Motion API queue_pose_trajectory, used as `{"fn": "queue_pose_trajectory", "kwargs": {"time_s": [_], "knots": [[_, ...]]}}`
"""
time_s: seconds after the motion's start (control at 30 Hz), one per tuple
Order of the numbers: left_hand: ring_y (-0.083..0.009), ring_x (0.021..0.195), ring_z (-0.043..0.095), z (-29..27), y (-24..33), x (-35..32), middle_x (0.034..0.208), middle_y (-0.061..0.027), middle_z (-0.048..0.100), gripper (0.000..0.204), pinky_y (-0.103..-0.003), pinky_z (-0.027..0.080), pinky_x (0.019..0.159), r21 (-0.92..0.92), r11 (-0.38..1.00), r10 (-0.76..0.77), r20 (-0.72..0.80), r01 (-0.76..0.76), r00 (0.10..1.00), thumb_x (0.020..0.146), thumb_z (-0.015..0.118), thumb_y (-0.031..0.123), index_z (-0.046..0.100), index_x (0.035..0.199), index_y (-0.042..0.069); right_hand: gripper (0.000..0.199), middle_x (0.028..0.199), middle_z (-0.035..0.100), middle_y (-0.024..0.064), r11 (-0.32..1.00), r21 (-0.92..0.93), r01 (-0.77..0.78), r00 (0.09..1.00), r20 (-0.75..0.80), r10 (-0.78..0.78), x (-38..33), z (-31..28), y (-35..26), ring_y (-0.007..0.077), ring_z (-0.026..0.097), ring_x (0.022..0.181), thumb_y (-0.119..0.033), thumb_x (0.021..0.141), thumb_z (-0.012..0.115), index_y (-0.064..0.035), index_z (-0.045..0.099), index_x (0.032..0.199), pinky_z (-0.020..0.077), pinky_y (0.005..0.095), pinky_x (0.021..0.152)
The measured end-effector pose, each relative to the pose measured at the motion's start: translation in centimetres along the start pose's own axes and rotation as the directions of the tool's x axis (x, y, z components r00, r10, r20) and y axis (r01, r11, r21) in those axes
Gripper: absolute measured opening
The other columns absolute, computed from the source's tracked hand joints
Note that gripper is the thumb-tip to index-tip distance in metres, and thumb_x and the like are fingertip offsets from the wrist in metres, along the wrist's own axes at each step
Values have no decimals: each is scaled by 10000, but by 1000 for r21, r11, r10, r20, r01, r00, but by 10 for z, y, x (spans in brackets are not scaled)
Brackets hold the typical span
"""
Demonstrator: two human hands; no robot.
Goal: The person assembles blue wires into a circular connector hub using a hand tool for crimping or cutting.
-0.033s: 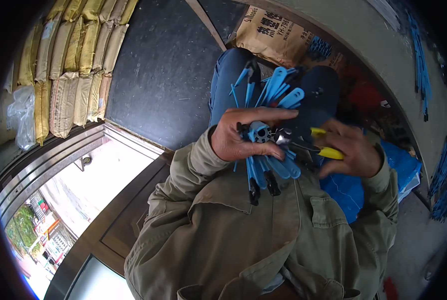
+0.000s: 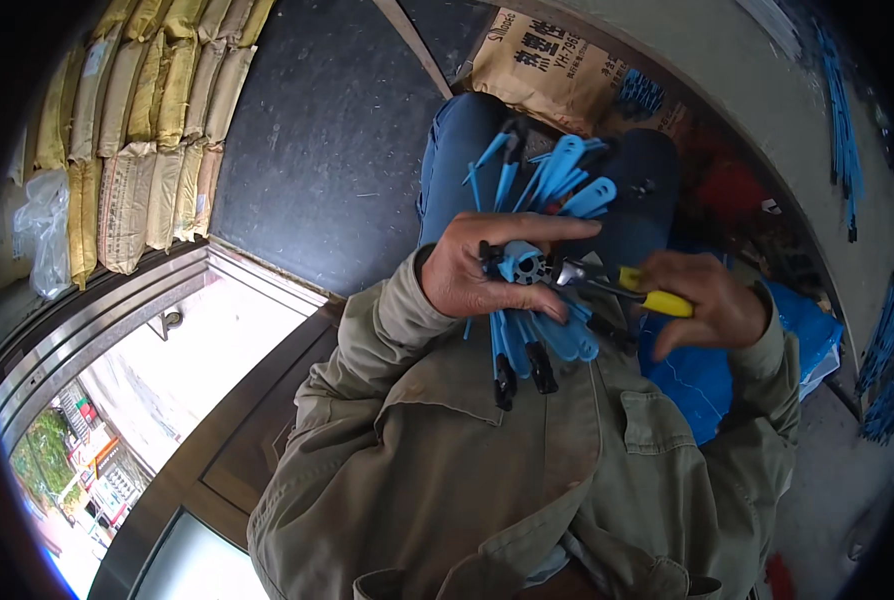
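Note:
My left hand (image 2: 467, 265) is wrapped round a round blue plastic hub (image 2: 525, 266) with an open, slotted end, held above my lap. Its index finger and thumb reach out along either side. Long flat blue strips (image 2: 565, 158), several with black tips (image 2: 540, 368), fan out from around the hub, both above and below the hand. In my right hand (image 2: 707, 298) is a pair of pliers (image 2: 574, 273) with yellow handles (image 2: 669, 304). The metal jaws meet the hub's right edge; what they grip, if anything, is too small to make out.
Stacked yellow-brown sacks (image 2: 162, 110) stand at the far left beside a clear plastic bag (image 2: 45, 230). A printed brown sack (image 2: 537, 70) lies beyond my knees. Blue sheeting (image 2: 682, 390) is by my right arm. More blue strips (image 2: 842, 130) lie along the right.
The pliers' yellow handles have come closer together as my right hand closes more on them. The hub and strips have shifted very slightly.

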State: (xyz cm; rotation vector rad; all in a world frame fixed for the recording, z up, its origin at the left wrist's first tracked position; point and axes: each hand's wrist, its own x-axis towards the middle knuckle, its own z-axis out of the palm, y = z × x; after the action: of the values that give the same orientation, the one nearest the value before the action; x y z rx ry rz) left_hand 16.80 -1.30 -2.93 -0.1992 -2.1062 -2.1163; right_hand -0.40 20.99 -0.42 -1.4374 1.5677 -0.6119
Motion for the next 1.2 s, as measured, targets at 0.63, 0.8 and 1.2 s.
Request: {"fn": "queue_pose_trajectory", "kwargs": {"time_s": [0.63, 0.8, 1.2], "knots": [[-216, 915, 624, -5, -15, 11, 1012, -95, 637, 486, -321, 506, 793, -86, 992, 104, 195, -88, 975, 645, 783, 190, 598, 1068, 38, 775, 1036, 570, 170, 176, 847, -502, 865, 485, 130, -8, 3, 1, 300, 621, 747, -107, 593, 789, -11, 401, 1257, 528, 328, 623], [-211, 893, 619, -2, -17, 3, 1014, -92, 627, 489, -313, 492, 777, -31, 998, 58, 17, -58, 998, 643, 786, 192, 592, 1066, 43, 540, 1071, 535, 203, 972, 234, 8, 987, -160, 30, 1, 7, -27, 308, 578, 745, -31, 600, 688, -20, 529, 1116, 495, 361, 671], [-202, 880, 611, 16, -17, -7, 980, -100, 612, 474, -289, 469, 772, 122, 993, 37, -285, -2, 958, 634, 799, 207, 583, 1017, 29, 325, 919, 550, 131, 822, -557, -118, 847, -489, -210, 29, 37, -15, 277, 578, 823, -79, 636, 666, -49, 603, 954, 487, 379, 652]]}}
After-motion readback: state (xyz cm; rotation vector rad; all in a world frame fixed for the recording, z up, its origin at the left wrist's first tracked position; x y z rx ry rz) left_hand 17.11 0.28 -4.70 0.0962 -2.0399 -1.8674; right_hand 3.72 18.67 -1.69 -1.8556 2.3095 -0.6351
